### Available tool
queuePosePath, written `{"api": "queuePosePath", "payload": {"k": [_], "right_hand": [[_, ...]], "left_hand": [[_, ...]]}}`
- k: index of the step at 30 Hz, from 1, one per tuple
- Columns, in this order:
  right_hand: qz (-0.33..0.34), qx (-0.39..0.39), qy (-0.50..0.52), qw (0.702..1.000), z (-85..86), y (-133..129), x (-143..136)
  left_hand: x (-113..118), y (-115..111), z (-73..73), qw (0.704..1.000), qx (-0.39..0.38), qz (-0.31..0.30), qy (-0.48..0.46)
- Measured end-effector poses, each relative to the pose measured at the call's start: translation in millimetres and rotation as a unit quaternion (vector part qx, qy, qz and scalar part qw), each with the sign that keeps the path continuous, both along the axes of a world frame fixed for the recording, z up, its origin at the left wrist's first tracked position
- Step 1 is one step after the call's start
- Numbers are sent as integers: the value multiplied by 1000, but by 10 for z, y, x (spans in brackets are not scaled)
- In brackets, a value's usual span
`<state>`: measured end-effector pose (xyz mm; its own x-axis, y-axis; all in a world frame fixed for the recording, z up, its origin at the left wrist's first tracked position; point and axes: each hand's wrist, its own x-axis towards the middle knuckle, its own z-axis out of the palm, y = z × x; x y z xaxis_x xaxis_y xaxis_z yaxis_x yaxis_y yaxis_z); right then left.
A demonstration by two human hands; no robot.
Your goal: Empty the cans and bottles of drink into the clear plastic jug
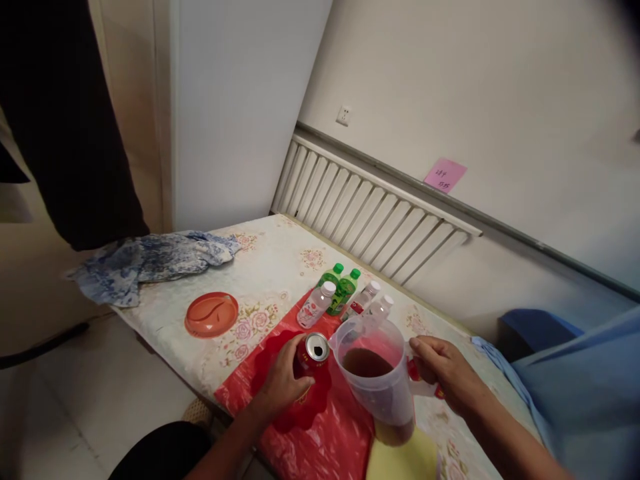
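Lower centre, near table edge: left hand wrapped around opened red can on red sheet. Right hand gripping jug handle; brown liquid inside. Behind: 5 bottles. Upper left: orange plate, open tabletop, blue cloth.

The left hand wraps the red can, hiding most of its side; only the opened top shows clearly. The right hand covers the pitcher handle, so the grip itself is hard to read. The yellow item under the pitcher runs off the bottom edge. The small bottles' labels are too small to read, and the pink note's writing is probably handwritten, but illegible.
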<state>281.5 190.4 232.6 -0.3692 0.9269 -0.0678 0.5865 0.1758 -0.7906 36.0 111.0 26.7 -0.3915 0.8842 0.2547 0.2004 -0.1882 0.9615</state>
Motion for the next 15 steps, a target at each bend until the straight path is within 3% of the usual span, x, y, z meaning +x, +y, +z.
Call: {"api": "queuePosePath", "payload": {"k": [15], "right_hand": [[33, 38, -108, 993, 202, -46, -171]], "left_hand": [[-79, 39, -69, 999, 4, -16, 34]]}}
